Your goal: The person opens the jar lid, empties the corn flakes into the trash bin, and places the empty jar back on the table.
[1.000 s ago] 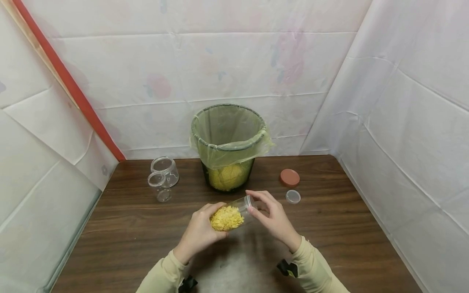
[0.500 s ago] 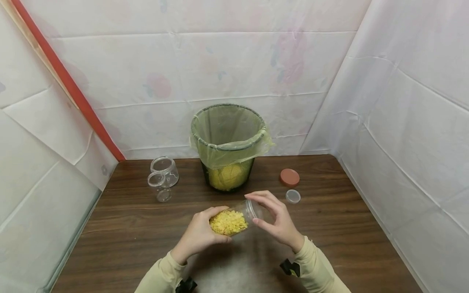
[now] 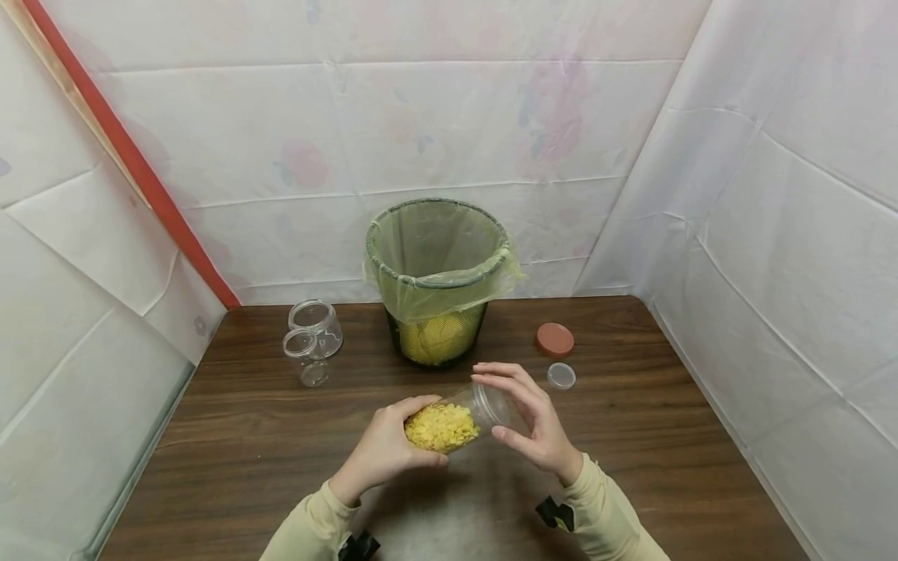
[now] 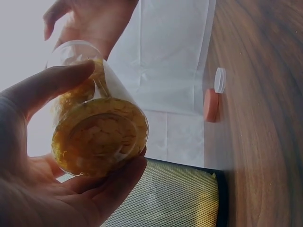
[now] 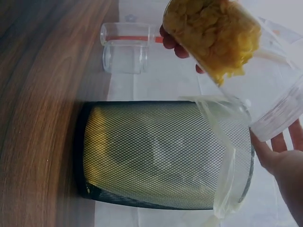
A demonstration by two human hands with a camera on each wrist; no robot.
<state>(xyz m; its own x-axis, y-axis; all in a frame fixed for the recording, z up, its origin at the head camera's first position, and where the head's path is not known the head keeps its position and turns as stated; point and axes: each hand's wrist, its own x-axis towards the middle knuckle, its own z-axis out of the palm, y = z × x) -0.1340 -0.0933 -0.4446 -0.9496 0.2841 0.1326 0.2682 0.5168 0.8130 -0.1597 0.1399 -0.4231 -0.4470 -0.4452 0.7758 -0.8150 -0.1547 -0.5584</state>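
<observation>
My left hand (image 3: 382, 452) grips a clear plastic jar (image 3: 442, 426) partly filled with yellow flakes. The jar is tilted, its base towards the left palm and its ribbed clear end towards the right. In the left wrist view the flakes (image 4: 102, 135) show through the round base. Around the ribbed end my right hand (image 3: 529, 421) is spread, fingers above and thumb below. Its fingertips are very close to that end; whether they touch is unclear. In the right wrist view the ribbed end (image 5: 279, 111) hides part of the right fingers.
Behind the hands stands a black mesh bin (image 3: 435, 343) with a yellow-green bag liner. Two clear jars, a wide one (image 3: 326, 331) and a narrow one (image 3: 303, 358), stand to its left. On the right lie a reddish-brown lid (image 3: 555, 340) and a clear lid (image 3: 561, 376).
The jar has shifted slightly right and rolled a little, with the flakes lying nearer its ribbed end. My right fingers and thumb have spread wider apart around that end.
</observation>
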